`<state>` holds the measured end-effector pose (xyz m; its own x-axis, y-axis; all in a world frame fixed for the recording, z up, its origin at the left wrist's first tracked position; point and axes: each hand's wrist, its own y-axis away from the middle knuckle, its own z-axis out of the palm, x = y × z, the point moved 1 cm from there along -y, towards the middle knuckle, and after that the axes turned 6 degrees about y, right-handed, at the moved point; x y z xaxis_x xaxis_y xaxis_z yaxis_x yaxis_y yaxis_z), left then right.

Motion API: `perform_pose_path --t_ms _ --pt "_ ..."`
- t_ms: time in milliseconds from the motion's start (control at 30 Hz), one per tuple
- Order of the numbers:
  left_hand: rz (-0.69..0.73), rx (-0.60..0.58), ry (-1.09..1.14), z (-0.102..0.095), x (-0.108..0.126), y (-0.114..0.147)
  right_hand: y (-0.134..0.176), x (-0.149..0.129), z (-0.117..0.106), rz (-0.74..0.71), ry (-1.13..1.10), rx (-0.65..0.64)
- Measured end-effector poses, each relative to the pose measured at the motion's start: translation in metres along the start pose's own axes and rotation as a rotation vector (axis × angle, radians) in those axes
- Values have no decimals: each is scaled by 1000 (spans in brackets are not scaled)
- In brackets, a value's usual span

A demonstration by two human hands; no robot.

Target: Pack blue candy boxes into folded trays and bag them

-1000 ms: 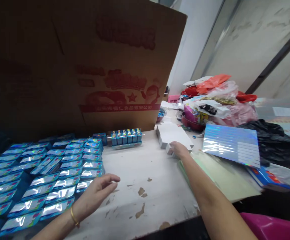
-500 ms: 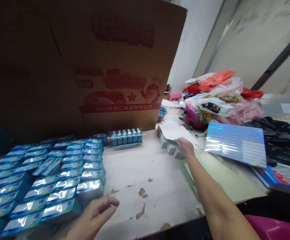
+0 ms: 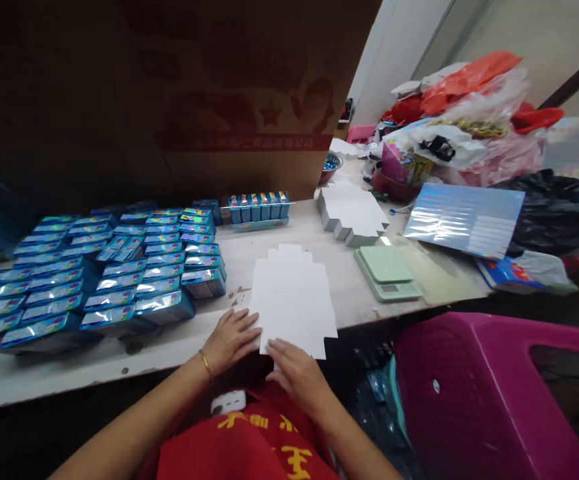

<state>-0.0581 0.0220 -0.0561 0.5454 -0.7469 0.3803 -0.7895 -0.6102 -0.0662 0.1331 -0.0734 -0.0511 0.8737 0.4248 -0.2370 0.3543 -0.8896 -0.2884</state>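
Note:
A flat white die-cut box blank [image 3: 294,297] lies in front of me, its near end overhanging the table edge. My left hand [image 3: 232,339] rests at its near left corner, fingers stretched out flat. With the fingers on top and the thumb underneath, my right hand [image 3: 294,372] grips the near edge. Beyond the blank to the right sits a stack of similar white blanks [image 3: 354,212]. To the left stand rows of filled blue boxes [image 3: 162,270] with shiny tops. At the back, a clear-sided pack of small blue boxes [image 3: 259,208] stands near the carton.
A large brown carton [image 3: 249,143] walls off the back. A pale green kitchen scale [image 3: 386,272] sits at the right, near a shiny silver sheet [image 3: 464,220] and a heap of plastic bags [image 3: 474,127]. A magenta plastic stool [image 3: 449,380] stands below the table edge.
My right hand has come back from the stack with a white blank, now lying before me. My left hand has moved to its edge. The view has tipped down, showing the scale.

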Motion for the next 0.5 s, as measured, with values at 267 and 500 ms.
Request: perform_pose_path --t_ms 267,500 --pt "-9 -6 19 -2 5 -6 43 89 -26 80 108 -87" --pt "-56 92 121 -3 7 -17 24 101 -24 71 -51 91"
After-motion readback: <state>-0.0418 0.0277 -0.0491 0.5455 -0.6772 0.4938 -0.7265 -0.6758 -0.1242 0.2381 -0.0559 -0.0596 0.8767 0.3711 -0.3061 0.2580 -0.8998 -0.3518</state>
